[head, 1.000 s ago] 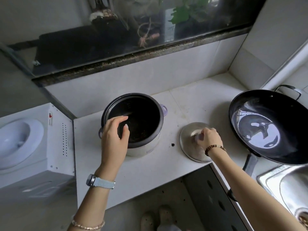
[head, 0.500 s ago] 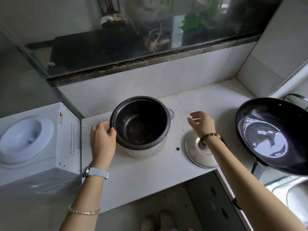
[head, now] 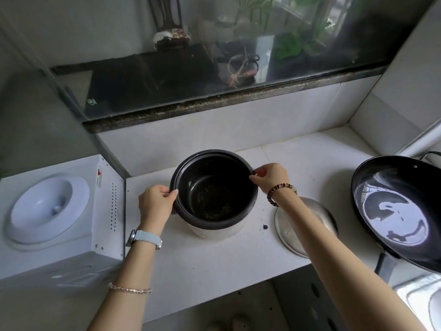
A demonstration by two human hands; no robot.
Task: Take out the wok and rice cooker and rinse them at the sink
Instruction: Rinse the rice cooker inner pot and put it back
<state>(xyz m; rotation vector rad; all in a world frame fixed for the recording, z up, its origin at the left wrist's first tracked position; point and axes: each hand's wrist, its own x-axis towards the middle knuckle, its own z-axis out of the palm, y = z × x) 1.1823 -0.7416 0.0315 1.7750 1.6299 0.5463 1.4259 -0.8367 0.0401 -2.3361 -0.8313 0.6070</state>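
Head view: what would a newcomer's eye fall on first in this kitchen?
The black pot in the rice cooker, in the middle of the white counter, has its rim pinched by the left hand on one side and the right hand on the other. A big shiny wok sits at the right edge, and a round metal lid lies between it and the cooker.

No wording is legible in this kitchen. A small round white emblem [head: 91, 102] marks the corner of a flat black panel [head: 143, 84] behind the glass. A red-and-white sticker [head: 99, 174] sits on the white water dispenser [head: 105, 211], and a faint stamp [head: 288, 233] on the rice cooker lid [head: 310, 225], both too small to read.
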